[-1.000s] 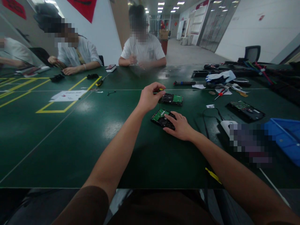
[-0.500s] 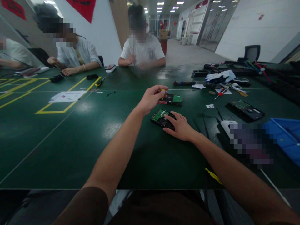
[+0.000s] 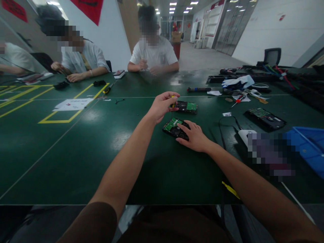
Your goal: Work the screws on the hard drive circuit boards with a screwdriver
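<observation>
On green table (image 3: 76, 162), front drive (image 3: 173, 127) lies green side up, just this side of second drive (image 3: 191, 107). Left hand (image 3: 162, 106) pinches yellow screwdriver (image 3: 172, 105), pointing down at front drive; can't tell whether tip touches. Right hand (image 3: 193, 136) spread over front drive's right end, touching it. Third drive (image 3: 268, 119) off to right, near blue bin (image 3: 311, 148). Person in white (image 3: 154, 55) seated opposite.

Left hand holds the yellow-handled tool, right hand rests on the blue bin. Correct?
One slip: the head view shows the right hand resting on a hard drive. The left hand does hold the yellow-handled tool.
</observation>
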The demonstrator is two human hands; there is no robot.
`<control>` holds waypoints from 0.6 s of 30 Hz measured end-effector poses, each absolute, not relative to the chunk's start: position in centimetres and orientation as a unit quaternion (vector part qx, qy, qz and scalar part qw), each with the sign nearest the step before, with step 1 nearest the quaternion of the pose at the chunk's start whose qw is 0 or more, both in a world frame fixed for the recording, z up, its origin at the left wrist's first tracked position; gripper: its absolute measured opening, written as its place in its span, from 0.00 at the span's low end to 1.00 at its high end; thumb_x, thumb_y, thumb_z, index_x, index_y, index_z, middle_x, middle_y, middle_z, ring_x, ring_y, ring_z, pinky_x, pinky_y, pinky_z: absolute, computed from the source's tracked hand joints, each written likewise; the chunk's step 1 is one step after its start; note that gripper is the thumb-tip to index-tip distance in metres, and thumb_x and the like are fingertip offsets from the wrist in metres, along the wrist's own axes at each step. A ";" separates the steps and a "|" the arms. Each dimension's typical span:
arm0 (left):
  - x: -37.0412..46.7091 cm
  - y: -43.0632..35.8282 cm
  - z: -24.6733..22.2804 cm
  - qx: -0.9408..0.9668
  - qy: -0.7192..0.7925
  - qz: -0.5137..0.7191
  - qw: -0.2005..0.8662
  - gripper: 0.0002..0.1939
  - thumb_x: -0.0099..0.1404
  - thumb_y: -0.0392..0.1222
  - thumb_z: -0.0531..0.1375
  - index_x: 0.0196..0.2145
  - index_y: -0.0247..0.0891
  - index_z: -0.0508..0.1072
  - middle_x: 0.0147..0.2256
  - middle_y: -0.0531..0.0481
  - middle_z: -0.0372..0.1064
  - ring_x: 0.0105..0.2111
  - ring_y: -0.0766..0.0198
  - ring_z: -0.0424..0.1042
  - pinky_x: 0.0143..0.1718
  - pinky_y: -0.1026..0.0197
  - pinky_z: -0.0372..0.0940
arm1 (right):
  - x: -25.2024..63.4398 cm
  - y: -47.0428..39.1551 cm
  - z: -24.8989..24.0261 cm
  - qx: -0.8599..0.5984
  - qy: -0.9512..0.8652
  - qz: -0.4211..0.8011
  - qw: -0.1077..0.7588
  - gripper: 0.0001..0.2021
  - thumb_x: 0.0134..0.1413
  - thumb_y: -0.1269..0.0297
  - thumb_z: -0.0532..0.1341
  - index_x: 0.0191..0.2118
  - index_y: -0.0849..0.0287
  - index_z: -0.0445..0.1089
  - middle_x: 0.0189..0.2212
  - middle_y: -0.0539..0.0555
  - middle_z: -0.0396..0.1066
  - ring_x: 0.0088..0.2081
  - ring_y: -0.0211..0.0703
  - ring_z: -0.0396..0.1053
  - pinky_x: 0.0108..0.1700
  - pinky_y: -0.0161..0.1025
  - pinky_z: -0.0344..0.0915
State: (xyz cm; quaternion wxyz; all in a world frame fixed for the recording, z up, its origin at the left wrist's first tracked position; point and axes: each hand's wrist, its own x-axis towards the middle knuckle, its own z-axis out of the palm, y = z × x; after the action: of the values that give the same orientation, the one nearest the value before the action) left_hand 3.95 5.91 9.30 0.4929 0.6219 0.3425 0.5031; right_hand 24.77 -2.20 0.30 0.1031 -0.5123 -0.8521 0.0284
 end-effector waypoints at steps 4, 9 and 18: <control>3.8 5.3 9.8 0.588 0.305 0.486 0.570 0.05 0.71 0.39 0.62 0.43 0.39 0.78 0.38 0.48 0.72 0.39 0.63 0.75 0.40 0.57 0.78 | 24.7 -2.4 0.5 -0.513 -0.852 0.028 0.102 0.40 0.66 0.34 0.53 0.75 0.52 0.55 0.72 0.68 0.52 0.69 0.71 0.56 0.68 0.65 0.55; 3.7 4.9 10.1 0.583 0.267 0.453 0.620 0.06 0.71 0.39 0.61 0.42 0.37 0.77 0.37 0.48 0.72 0.40 0.63 0.74 0.45 0.54 0.76 | 24.7 -2.3 0.3 -0.512 -0.852 0.025 0.110 0.40 0.66 0.34 0.53 0.74 0.51 0.56 0.72 0.67 0.52 0.69 0.71 0.55 0.67 0.66 0.55; 4.1 4.4 10.4 0.558 0.301 0.452 0.628 0.04 0.69 0.39 0.59 0.40 0.36 0.73 0.36 0.45 0.75 0.40 0.59 0.76 0.45 0.48 0.76 | 24.8 -2.1 0.0 -0.511 -0.852 0.025 0.111 0.40 0.66 0.33 0.53 0.75 0.49 0.55 0.72 0.66 0.51 0.69 0.72 0.55 0.68 0.67 0.54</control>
State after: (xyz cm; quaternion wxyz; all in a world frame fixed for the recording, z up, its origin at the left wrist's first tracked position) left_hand 4.13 4.44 10.43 0.6276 0.5581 0.3006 0.4520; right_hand 24.78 -2.10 -0.03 0.1105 -0.5114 -0.8519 0.0250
